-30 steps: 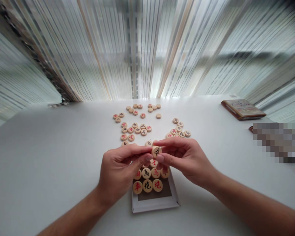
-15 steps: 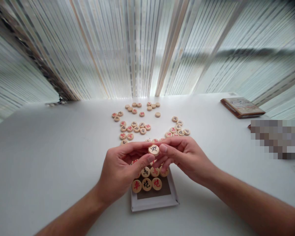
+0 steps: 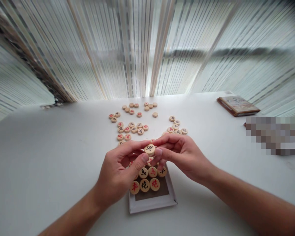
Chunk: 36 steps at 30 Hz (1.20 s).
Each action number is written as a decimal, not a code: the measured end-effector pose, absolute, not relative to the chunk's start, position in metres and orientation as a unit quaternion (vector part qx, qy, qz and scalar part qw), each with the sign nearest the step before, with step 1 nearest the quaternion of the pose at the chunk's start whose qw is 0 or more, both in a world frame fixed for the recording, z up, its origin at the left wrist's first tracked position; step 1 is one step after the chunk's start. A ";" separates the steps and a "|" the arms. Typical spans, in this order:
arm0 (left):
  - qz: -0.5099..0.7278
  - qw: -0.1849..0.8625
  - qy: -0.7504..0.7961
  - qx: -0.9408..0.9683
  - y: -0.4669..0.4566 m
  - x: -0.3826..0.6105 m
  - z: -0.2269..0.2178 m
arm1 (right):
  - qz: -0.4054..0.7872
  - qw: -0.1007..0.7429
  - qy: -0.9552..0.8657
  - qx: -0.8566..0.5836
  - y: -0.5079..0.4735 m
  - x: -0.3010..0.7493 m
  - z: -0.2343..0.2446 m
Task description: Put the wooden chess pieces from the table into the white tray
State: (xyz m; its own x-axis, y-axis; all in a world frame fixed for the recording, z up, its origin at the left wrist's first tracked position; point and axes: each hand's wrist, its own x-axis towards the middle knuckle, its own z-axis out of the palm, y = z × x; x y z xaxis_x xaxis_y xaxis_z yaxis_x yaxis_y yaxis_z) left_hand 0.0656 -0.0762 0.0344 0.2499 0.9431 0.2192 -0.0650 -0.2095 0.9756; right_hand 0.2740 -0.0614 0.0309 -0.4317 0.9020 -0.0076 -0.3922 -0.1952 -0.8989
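1. Head view: left hand (image 3: 123, 165) and right hand (image 3: 184, 155) together pinch one wooden disc (image 3: 149, 149), fingers narrowed, black character toward the camera.
2. Tray (image 3: 152, 205) lies at six o'clock from the disc; loose discs (image 3: 140, 131) lie toward eleven.
3. Light fingertip pressure on the rim should let it turn without slipping.

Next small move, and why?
I'd probably lower the held piece into the tray, right end of the nearest row: left hand and right hand both have fingers on it, and bare base shows beside the rightmost piece there.
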 end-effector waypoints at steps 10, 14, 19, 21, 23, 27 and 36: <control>0.491 0.476 0.366 0.631 -0.075 0.067 0.037 | 0.699 0.477 -0.468 -0.257 -0.060 0.273 0.028; 0.485 0.464 0.372 0.641 -0.075 0.068 0.039 | 0.685 0.485 -0.480 -0.257 -0.059 0.273 0.027; 0.461 0.454 0.390 0.655 -0.075 0.066 0.038 | 0.666 0.495 -0.491 -0.263 -0.060 0.272 0.028; 0.455 0.448 0.397 0.659 -0.075 0.065 0.037 | 0.661 0.498 -0.493 -0.269 -0.061 0.271 0.029; 0.452 0.449 0.398 0.660 -0.075 0.064 0.035 | 0.659 0.498 -0.493 -0.275 -0.061 0.271 0.030; 0.458 0.458 0.396 0.651 -0.076 0.064 0.033 | 0.668 0.487 -0.481 -0.293 -0.062 0.271 0.031; 0.462 0.512 0.378 0.617 -0.080 0.066 0.033 | 0.686 0.425 -0.481 -0.342 -0.061 0.274 0.032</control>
State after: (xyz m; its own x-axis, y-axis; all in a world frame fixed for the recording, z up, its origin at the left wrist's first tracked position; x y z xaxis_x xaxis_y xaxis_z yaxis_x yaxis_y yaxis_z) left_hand 0.0658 -0.0799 0.0330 0.2876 0.9399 0.1840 -0.0076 -0.1899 0.9818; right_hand 0.2736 -0.0606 0.0321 -0.4048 0.9123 -0.0617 -0.2538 -0.1770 -0.9509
